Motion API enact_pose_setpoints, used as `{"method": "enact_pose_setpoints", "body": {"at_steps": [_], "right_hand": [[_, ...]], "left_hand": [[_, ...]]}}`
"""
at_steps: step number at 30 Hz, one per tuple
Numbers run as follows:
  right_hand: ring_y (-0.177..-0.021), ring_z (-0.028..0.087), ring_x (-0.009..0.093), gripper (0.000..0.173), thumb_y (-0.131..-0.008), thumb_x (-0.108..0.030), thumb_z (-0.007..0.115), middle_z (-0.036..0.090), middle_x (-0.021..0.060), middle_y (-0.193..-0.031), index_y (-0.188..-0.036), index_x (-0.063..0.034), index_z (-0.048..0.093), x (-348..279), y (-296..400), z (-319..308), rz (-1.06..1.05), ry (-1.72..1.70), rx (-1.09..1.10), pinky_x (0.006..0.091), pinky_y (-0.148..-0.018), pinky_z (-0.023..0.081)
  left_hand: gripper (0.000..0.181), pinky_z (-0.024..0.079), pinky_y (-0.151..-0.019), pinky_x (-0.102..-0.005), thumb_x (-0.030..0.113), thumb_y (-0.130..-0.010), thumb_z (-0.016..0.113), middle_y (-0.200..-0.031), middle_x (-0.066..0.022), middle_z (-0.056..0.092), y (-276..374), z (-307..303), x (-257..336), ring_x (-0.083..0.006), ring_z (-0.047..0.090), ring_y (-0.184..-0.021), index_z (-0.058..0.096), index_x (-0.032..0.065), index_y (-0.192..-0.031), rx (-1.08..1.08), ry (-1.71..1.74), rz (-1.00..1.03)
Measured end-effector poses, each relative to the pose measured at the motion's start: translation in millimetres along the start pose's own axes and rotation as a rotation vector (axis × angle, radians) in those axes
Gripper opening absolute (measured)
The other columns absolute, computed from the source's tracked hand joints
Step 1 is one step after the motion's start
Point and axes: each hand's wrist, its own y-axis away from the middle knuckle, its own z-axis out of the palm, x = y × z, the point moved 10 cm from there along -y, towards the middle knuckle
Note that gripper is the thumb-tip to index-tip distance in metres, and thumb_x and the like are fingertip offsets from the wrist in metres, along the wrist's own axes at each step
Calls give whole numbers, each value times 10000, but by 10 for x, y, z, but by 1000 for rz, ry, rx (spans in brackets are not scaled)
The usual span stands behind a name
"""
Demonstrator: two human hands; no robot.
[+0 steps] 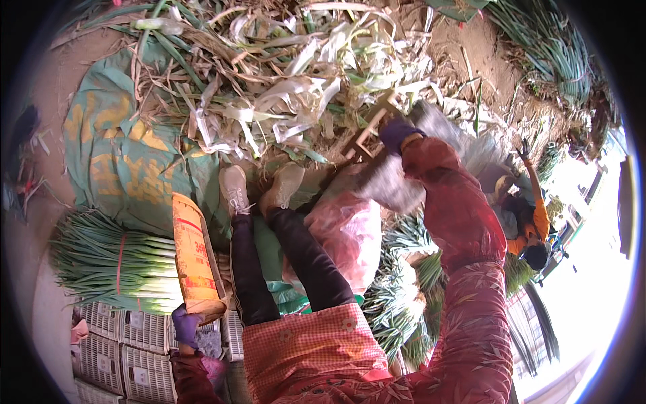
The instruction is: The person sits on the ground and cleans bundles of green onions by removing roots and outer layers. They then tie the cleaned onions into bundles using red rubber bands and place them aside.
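My left hand (185, 325), in a purple glove, grips the lower end of an orange, trough-shaped container (194, 252) with worn printing on its side. It is tilted upright beside a bundle of green onions (116, 262) tied with a red band. Farther out, my right hand (398, 135), also gloved in purple, holds a grey cloth (391, 182) that is blurred by motion. A small wooden frame (371, 129) lies against that hand and the cloth; whether the two are joined I cannot tell. My fingers are partly hidden on both sides.
Peeled leaves and husks (303, 86) are heaped ahead of my shoes (234, 189). A green tarp (121, 151) spreads to the left. White plastic crates (123, 348) are stacked at lower left. A pink sack (348, 227) and more onions (398, 303) stand right; beyond is another person (527, 227).
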Motion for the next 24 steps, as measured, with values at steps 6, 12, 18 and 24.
{"method": "enact_pose_setpoints", "body": {"at_steps": [6, 12, 18, 24], "right_hand": [[-933, 549, 260, 148, -651, -111, 594, 579, 62, -840, -796, -93, 615, -391, 993, -400, 500, -357, 804, 476, -835, 424], [-1161, 476, 281, 373, -747, -119, 562, 557, 114, -1145, -1117, -68, 565, -978, 929, -678, 304, -91, 750, 545, -1086, 245], [-1109, 526, 252, 272, -853, -187, 501, 613, 118, -1073, -1092, -103, 599, -20, -478, 482, 408, -346, 245, 488, -1032, 335], [-1110, 530, 288, 359, -824, -183, 518, 596, 150, -1117, -1176, -121, 547, -106, -608, 193, 383, -362, 304, 489, -1022, 340]], "left_hand": [[274, 421, -494, -235, -113, -622, 541, -667, -30, 622, -34, -66, -30, -116, 549, -536, 667, -17, -846, -29, -66, 10], [248, 446, -507, -246, -94, -642, 580, -673, -39, 626, -92, 99, 303, -129, 562, -542, 664, -25, -864, 9, -171, 13], [244, 482, -580, -265, -76, -599, 582, -708, -25, 630, 37, -53, 928, -132, 581, -622, 658, -26, -825, 106, -175, 210], [212, 508, -637, -285, -68, -572, 626, -737, -8, 631, -48, -306, 791, -124, 588, -668, 656, -28, -779, 227, -227, 221]]}}
